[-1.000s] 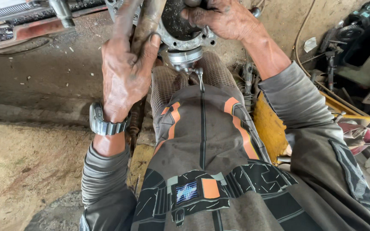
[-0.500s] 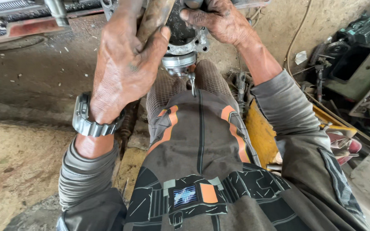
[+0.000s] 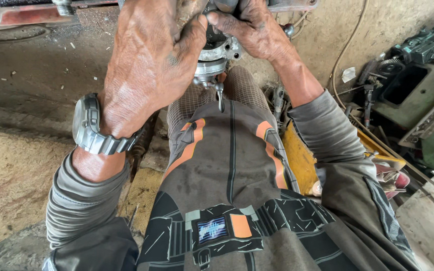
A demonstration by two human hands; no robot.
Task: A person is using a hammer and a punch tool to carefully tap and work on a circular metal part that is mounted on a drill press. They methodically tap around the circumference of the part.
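A grimy grey metal machine part (image 3: pixel 216 59), round with a small stem hanging below it, is held up in front of me at the top middle of the head view. My left hand (image 3: pixel 149 65), greasy and wearing a grey wristwatch (image 3: pixel 92 128), wraps around a pipe-like piece on the part's left side. My right hand (image 3: pixel 249 27) grips the part from the top right, fingers curled over it. Both hands hide most of the part. Below them are my knees and grey-and-orange jacket (image 3: pixel 227 165).
Dirt floor (image 3: pixel 11 165) lies to the left. A red metal bar (image 3: pixel 26 15) runs along the top left. A yellow object (image 3: pixel 297 160) sits by my right side. Dark green machine housings (image 3: pixel 418 80) and cables clutter the right.
Both hands and the metal part have come closer to the camera and higher in the view. My left hand has closed more tightly around the part.
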